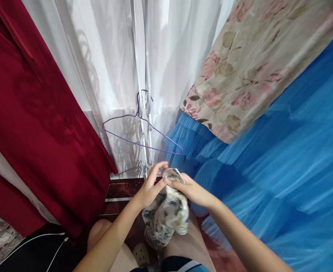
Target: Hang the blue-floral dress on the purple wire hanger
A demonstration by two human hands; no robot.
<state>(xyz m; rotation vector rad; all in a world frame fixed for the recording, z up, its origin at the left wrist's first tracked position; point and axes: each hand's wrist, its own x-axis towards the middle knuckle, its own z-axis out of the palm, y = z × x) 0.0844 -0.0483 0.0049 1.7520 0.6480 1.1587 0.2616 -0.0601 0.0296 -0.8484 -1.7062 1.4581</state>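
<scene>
A crumpled patterned cloth [173, 211], off-white with dark and yellowish print, hangs above my lap. My right hand [189, 190] is closed on its upper end, the thumb lying across the front. At the cloth's left edge is my left hand [151, 188], its fingers apart and its thumb tip close to the fabric; whether the thumb touches it I cannot tell. Beyond both hands, a purple wire hanger [159, 150] hangs bare by its hook on a white metal frame [140, 68]. The cloth's lower folds are slightly blurred and partly hide my legs.
Red curtain-like fabric [50, 124] hangs at the left, white sheer fabric [107, 49] behind the frame. At the right hang a floral cloth [228, 71] and blue ruffled tulle [291, 170]. White cables [27, 240] cross a black surface at lower left. A beige clog [141, 254] is below.
</scene>
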